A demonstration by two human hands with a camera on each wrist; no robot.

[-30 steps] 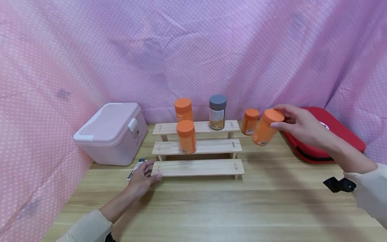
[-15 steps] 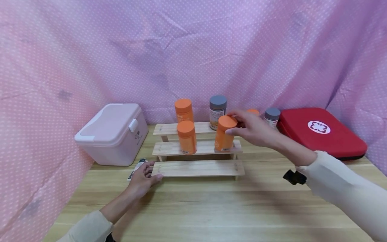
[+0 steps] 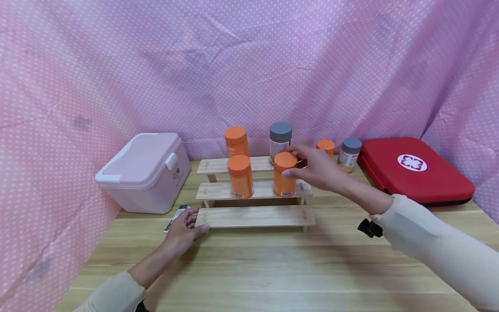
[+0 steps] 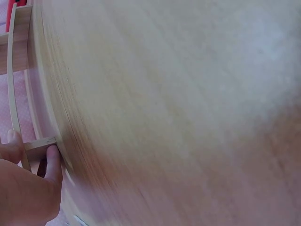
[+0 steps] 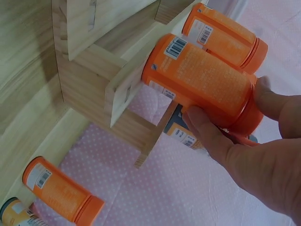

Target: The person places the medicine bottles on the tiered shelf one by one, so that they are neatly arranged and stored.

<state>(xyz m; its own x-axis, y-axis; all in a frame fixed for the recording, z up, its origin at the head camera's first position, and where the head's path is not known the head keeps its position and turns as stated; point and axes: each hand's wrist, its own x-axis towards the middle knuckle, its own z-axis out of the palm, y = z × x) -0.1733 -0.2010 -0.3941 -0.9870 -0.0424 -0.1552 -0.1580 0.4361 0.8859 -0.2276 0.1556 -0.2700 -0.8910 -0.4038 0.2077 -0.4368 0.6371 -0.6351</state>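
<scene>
My right hand (image 3: pixel 317 169) grips an orange bottle (image 3: pixel 285 178) by its capped end, and the bottle's base is right at the middle step of a three-step wooden rack (image 3: pixel 255 216). Left of it on that same step stands another orange bottle (image 3: pixel 240 180). Behind, the top step carries an orange bottle (image 3: pixel 236 141) and a grey-capped bottle (image 3: pixel 280 138), partly covered by my right hand. My left hand (image 3: pixel 181 232) holds the left end of the lowest step; in the left wrist view its thumb and a finger (image 4: pixel 54 165) are at the board and its leg.
Right of the rack stand a small orange bottle (image 3: pixel 325 146), partly hidden, and a grey-capped bottle (image 3: pixel 349 154). A red first-aid case (image 3: pixel 432 177) lies at the right. At the left sits a pale pink lidded box (image 3: pixel 142 173), with a small printed packet (image 3: pixel 175 216) near my left hand.
My right hand has carried the orange bottle leftward from beside the red case to the rack's middle step, shifting slightly left in the last half second. The left hand has stayed in place.
</scene>
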